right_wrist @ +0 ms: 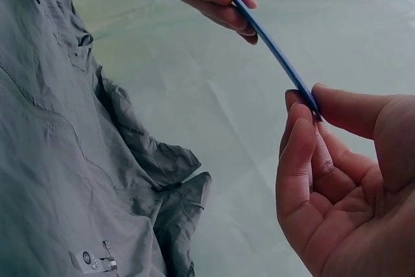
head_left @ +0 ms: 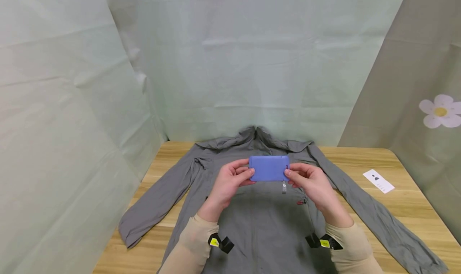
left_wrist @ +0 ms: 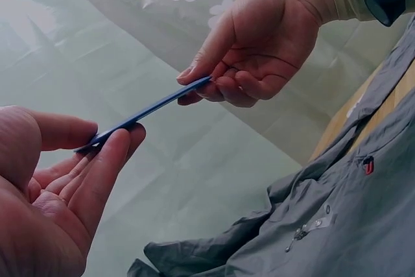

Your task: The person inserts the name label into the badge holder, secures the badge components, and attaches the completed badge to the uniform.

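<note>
Pinching a flat blue case (head_left: 269,168) above the grey jacket (head_left: 234,226), left hand (head_left: 228,182) and right hand (head_left: 317,186) each take a narrow grip, one at either end! That case blocks the head view of part of the jacket's chest; a grey tab (head_left: 284,187) with a round mark and a red tab (head_left: 301,202) show on the jacket below it. Right of the jacket, on the tabletop (head_left: 414,214), a white card (head_left: 378,181) bears dark figures, small print unreadable! Pale cloth (head_left: 259,66) hangs behind the jacket.
</note>
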Available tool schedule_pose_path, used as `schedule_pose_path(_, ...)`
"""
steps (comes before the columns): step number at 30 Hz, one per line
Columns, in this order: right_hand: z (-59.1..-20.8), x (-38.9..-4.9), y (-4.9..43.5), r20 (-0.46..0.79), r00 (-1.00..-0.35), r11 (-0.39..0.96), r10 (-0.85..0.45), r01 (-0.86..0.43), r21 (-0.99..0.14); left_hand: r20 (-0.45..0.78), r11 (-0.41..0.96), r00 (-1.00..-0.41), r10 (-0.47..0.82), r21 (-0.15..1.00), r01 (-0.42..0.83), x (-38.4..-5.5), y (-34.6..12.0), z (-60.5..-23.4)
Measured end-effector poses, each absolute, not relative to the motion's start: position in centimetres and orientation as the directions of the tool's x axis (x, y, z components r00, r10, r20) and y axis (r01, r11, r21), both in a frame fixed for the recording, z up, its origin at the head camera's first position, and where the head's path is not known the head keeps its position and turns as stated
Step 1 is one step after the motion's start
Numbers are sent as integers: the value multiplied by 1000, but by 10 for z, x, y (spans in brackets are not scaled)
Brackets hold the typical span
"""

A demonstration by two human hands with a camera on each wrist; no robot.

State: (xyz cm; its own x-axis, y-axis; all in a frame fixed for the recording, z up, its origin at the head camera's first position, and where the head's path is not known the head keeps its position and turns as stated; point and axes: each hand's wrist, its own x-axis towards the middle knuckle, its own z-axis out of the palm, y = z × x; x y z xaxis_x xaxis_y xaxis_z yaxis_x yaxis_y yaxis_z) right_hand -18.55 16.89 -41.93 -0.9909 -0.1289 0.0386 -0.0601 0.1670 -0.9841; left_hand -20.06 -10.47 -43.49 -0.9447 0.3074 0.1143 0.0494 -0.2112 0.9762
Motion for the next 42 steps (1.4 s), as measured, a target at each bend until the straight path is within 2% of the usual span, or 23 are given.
schedule_pose_path(13,-422,-187,170,32,-992,250,-120,-61,-966,112,-217,-940,322,975,42,-199,-104,-433)
schedule_pose_path(42,-418,-184,174,26,-997,298,-77,-48,-954,88,-192,-939,333,981,24,-200,-102,-435)
